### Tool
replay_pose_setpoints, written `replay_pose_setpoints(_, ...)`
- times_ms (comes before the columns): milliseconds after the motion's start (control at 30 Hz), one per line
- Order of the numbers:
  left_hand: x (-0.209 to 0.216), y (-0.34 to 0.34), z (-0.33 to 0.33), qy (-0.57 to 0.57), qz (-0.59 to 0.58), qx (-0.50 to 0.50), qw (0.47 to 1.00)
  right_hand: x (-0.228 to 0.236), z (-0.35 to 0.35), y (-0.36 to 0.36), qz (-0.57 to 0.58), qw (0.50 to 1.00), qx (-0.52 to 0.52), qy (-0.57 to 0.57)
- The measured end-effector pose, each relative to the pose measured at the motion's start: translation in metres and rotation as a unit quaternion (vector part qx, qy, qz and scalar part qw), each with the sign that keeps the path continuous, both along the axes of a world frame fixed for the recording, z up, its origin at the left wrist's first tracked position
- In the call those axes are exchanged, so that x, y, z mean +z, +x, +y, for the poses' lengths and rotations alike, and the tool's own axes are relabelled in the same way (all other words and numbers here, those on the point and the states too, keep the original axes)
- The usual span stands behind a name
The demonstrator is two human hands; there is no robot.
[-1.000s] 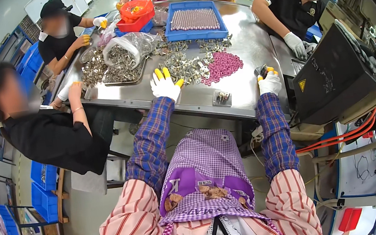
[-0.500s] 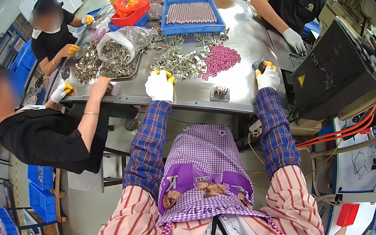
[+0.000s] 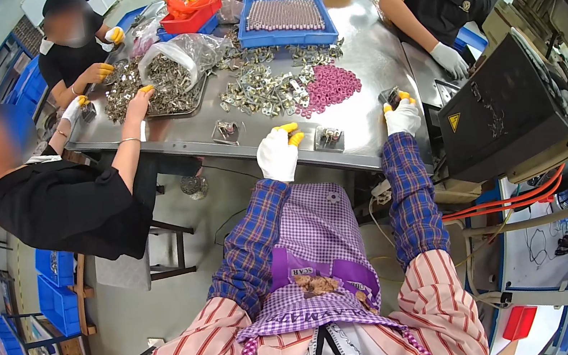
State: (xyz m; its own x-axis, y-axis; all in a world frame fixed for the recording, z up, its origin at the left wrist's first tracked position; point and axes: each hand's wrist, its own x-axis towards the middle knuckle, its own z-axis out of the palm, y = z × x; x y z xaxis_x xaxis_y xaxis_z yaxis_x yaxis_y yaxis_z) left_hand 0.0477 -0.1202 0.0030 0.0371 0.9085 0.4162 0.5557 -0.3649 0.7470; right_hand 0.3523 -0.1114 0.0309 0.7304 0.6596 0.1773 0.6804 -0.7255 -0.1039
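My left hand (image 3: 279, 155), in a white glove with yellow fingertips, is over the front table edge. Its fingers are curled in, and anything between them is too small to make out. To its left lies a small metal assembly with a square clear-looking base (image 3: 227, 132); to its right, close by, is a similar metal assembly (image 3: 329, 138). My right hand (image 3: 403, 116), gloved the same way, is closed around a small dark metal part (image 3: 389, 96) near the table's right side. Ahead lie a heap of metal clips (image 3: 261, 92) and a pile of pink rings (image 3: 333, 88).
A blue tray (image 3: 332, 31) with rows of pink-and-metal rods stands farther back. At the left are a metal parts pile (image 3: 123, 91) and a plastic bag (image 3: 190, 49). A dark machine box (image 3: 499, 107) stands to the right. Several co-workers sit around the table.
My left hand has drawn back from the metal clips toward the table edge and to the right, uncovering the left metal assembly. My right hand has hardly moved. A co-worker's hand at left reaches the parts pile.
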Motion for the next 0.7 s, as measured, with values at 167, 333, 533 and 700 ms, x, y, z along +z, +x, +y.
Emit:
replay_pose_setpoints(167,-0.016,0.002,0.004,0.078,0.121,0.039,0.989,-0.001,-0.003,-0.004,-0.025,0.999,0.006,0.04)
replay_pose_setpoints(333,-0.023,0.002,0.005,0.119,0.222,0.069,0.965,-0.003,-0.002,-0.006,-0.025,0.999,-0.006,0.042)
replay_pose_setpoints(533,-0.025,0.001,0.002,0.205,0.199,0.062,0.956,-0.002,-0.002,-0.007,-0.032,0.998,0.0,0.046)
replay_pose_setpoints(700,-0.023,0.001,0.0,0.209,0.212,0.064,0.952,0.007,-0.004,-0.012,-0.01,0.999,-0.004,0.03)
